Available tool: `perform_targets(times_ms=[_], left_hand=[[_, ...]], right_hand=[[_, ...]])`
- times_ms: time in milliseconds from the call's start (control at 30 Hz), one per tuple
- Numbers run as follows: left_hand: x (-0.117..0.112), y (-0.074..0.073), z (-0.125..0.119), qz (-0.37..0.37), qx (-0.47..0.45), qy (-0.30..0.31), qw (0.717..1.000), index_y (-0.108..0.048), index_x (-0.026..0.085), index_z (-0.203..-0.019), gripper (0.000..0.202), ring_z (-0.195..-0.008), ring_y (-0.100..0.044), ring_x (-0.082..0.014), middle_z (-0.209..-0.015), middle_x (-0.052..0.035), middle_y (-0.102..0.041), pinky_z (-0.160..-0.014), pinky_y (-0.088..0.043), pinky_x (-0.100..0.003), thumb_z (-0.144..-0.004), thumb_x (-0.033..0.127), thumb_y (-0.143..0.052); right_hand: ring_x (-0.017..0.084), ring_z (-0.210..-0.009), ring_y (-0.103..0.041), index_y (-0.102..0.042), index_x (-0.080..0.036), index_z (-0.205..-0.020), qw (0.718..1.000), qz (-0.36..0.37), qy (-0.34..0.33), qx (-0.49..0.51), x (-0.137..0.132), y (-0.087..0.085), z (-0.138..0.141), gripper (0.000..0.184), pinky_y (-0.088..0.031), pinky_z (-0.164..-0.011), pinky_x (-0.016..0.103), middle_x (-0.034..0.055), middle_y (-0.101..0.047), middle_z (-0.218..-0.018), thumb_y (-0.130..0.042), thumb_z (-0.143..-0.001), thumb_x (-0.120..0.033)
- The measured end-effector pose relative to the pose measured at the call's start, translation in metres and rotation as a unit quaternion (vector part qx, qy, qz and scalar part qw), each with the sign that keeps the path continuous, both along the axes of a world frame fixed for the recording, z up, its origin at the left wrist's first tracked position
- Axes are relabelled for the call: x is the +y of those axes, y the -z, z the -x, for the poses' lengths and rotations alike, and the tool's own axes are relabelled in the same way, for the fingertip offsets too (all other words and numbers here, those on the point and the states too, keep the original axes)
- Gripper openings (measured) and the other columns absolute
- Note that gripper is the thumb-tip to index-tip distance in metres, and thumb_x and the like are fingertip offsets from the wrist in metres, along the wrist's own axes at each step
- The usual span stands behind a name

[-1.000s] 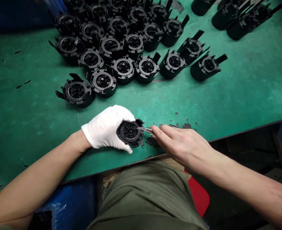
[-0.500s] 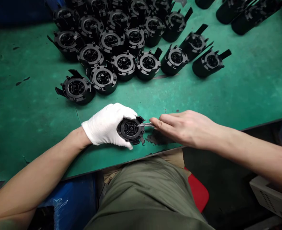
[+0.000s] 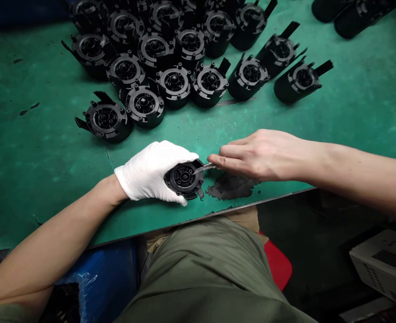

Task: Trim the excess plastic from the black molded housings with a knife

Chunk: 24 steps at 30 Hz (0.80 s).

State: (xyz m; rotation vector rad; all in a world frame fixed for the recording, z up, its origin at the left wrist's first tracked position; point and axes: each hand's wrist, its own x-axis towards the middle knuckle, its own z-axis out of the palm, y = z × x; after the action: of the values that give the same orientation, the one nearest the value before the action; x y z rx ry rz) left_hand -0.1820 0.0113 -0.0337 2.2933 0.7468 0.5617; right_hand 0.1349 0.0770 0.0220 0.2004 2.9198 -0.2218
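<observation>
My left hand (image 3: 152, 171), in a white glove, is closed around a round black plastic part (image 3: 184, 178) near the front edge of the green table (image 3: 43, 161). Its ribbed open face points toward me. My bare right hand (image 3: 256, 154) pinches a small metal blade (image 3: 204, 168), and the blade's tip touches the upper right rim of the part. A dark patch of black shavings (image 3: 231, 186) lies on the table just right of the part, under my right hand.
Several identical black round parts (image 3: 174, 83) stand grouped at the back of the table, one apart at the left (image 3: 104, 120). More dark parts lie at the top right (image 3: 355, 13). A blue bin (image 3: 103, 278) and a pale box (image 3: 382, 262) sit below the table edge.
My right hand has swung up and back, its wrist rising onto the table, with the blade still on the part's rim. The left hand kept its grip, and the view shifted slightly.
</observation>
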Motion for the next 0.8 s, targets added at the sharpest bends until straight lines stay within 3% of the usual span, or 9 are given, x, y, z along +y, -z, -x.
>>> perform_targets(times_ms=[133, 300, 400, 600, 800], left_hand=[[-0.001, 0.003, 0.002, -0.008, -0.008, -0.003, 1.000, -0.060, 0.026, -0.150, 0.094, -0.125, -0.077, -0.0370, -0.137, -0.0141, -0.078, -0.105, -0.059, -0.046, -0.075, 0.070, -0.096], [-0.002, 0.002, 0.002, -0.010, -0.010, -0.007, 1.000, -0.062, 0.026, -0.149, 0.092, -0.123, -0.078, -0.0367, -0.136, -0.0138, -0.078, -0.105, -0.059, -0.047, -0.075, 0.068, -0.097], [-0.001, 0.000, 0.001, -0.010, -0.004, -0.007, 1.000, -0.062, 0.026, -0.147, 0.091, -0.120, -0.079, -0.0363, -0.134, -0.0131, -0.079, -0.102, -0.059, -0.046, -0.075, 0.069, -0.096], [-0.001, -0.003, -0.002, -0.018, 0.008, -0.012, 1.000, -0.065, 0.026, -0.142, 0.087, -0.116, -0.080, -0.0362, -0.129, -0.0114, -0.081, -0.098, -0.060, -0.044, -0.073, 0.070, -0.096], [-0.002, 0.000, 0.000, -0.024, 0.001, -0.015, 1.000, -0.061, 0.027, -0.146, 0.091, -0.119, -0.079, -0.0367, -0.133, -0.0120, -0.079, -0.102, -0.059, -0.047, -0.073, 0.067, -0.098]], right_hand=[[0.016, -0.086, -0.062, -0.060, -0.013, -0.158, 0.999, 0.042, -0.002, -0.023, 0.008, -0.003, 0.003, 0.048, -0.038, -0.064, 0.033, 0.0064, -0.069, -0.099, -0.035, -0.117, -0.011], [0.013, -0.087, -0.058, -0.062, -0.007, -0.156, 0.996, 0.087, -0.010, -0.019, 0.019, -0.006, 0.006, 0.054, -0.033, -0.069, 0.037, 0.0048, -0.071, -0.100, -0.024, -0.123, -0.024], [0.013, -0.086, -0.057, -0.062, -0.006, -0.156, 0.997, 0.072, -0.015, -0.019, 0.017, -0.007, 0.004, 0.054, -0.031, -0.069, 0.038, 0.0053, -0.071, -0.099, -0.023, -0.123, -0.024], [0.016, -0.075, -0.058, -0.058, -0.006, -0.150, 0.996, -0.061, 0.045, 0.035, -0.034, -0.001, -0.009, 0.043, -0.031, -0.057, 0.032, 0.0058, -0.066, -0.090, -0.040, -0.111, -0.008], [0.020, -0.074, -0.059, -0.052, 0.000, -0.146, 0.980, -0.148, 0.127, 0.040, -0.088, -0.005, -0.003, 0.050, -0.038, -0.057, 0.034, 0.0069, -0.066, -0.089, -0.042, -0.098, 0.002]])
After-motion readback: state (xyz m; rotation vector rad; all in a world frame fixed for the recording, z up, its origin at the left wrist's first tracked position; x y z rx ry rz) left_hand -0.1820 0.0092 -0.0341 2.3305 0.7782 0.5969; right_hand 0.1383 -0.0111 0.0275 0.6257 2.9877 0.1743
